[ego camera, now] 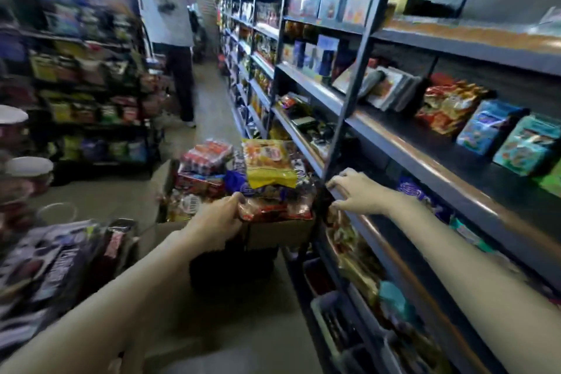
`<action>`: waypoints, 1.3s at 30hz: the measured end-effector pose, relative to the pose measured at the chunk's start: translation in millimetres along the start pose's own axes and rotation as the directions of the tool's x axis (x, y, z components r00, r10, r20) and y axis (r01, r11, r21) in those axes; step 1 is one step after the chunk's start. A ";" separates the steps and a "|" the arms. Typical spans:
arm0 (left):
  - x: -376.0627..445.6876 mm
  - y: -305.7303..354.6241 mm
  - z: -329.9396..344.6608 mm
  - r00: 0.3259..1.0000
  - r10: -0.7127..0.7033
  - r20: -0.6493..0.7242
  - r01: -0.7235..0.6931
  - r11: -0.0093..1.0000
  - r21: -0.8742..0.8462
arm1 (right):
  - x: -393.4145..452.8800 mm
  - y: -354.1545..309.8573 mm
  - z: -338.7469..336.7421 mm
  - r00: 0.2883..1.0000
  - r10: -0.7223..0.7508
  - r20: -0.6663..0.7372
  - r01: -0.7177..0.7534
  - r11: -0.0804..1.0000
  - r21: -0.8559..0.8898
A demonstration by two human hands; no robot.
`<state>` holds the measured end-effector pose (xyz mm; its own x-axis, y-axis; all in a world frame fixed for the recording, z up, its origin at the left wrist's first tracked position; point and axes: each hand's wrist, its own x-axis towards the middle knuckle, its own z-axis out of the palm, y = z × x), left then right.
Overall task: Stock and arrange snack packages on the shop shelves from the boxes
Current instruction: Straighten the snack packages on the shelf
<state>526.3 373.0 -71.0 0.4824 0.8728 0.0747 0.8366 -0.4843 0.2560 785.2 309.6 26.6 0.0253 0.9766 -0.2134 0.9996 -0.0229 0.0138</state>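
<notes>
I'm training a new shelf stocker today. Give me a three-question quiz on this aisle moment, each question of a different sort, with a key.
1. True or false: the left hand grips a red snack packet at the cardboard box.
2. Multiple choice: the right hand rests on
A) the yellow packet
B) the shelf edge
C) the floor
3. Fill in: the yellow packet lies on ____ of the pile in the box.

Key:
1. True.
2. B; its fingers lie on the edge by the upright post.
3. Top.
</notes>
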 end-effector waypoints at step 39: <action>522.8 -159.5 158.8 0.964 0.211 0.165 -0.194 0.975 -0.113 | 574.1 54.6 150.6 0.767 0.592 0.247 -0.552 0.414 0.724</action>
<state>686.2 896.9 -225.9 0.6838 0.7290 -0.0331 0.6926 -0.6341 0.3438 855.6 836.8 -242.3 0.6130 0.6831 -0.3970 0.4059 -0.7034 -0.5835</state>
